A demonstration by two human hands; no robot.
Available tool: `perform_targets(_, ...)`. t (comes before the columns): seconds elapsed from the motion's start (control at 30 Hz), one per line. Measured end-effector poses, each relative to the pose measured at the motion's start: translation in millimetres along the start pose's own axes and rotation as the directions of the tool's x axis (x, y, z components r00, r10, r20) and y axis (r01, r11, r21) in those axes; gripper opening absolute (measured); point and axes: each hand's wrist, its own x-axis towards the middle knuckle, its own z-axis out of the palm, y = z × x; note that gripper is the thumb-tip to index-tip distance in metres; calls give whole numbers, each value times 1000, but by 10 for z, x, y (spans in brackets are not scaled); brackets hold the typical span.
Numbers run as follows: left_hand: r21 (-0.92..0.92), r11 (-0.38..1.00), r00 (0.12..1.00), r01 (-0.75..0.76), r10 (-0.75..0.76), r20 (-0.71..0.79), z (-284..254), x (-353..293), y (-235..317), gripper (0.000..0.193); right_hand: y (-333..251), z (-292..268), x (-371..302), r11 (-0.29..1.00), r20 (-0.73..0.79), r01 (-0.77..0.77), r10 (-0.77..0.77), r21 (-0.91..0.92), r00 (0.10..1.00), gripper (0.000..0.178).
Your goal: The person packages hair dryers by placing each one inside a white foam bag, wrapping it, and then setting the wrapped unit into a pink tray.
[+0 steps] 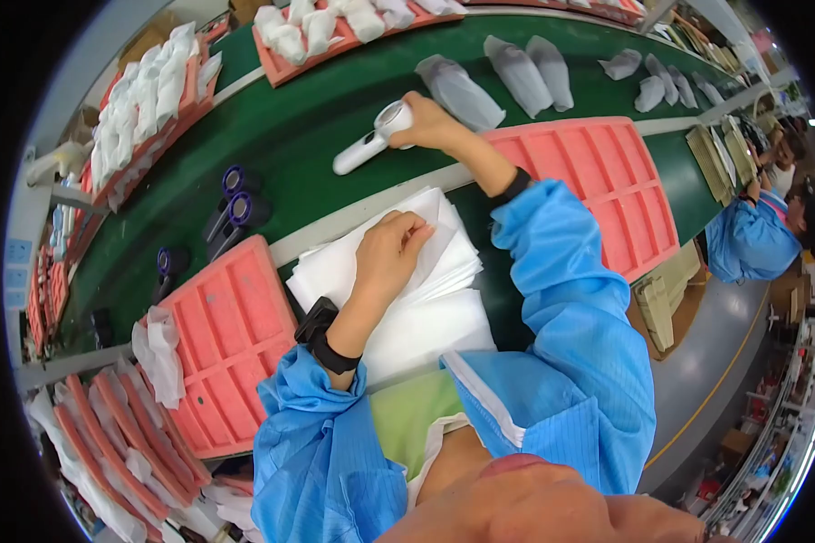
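Observation:
My right hand (426,125) reaches over the green belt and is closed around the round head of a white hair dryer (360,152). The dryer's handle points to the left. Close to my body, my left hand (391,253) rests on a stack of thin white packing bags (439,317), its thumb and fingers pinched at a translucent top bag (436,240). Part of that bag lies under the hand. Dark hair dryers with purple rings (241,210) lie on the belt to the left.
Pink divided trays stand on either side of the stack, one left (226,344) and one right (580,181). Wrapped items (462,90) lie farther along the green belt (308,118). Filled pink trays (145,109) line the far side. Another person (756,231) works at the right.

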Motion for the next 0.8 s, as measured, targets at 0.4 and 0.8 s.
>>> perform_targets(0.4, -418, 908, 974, 34, -123, -189, -331, -46, 253, 11, -768, -1356, -1400, 937, -174, 314, -287, 153, 942, 57)
perform_targets(0.8, -894, 441, 884, -73, -387, -263, -650, -192, 279, 17, -1123, -481, -1327, 665, -122, 742, -732, 88, 670, 54)
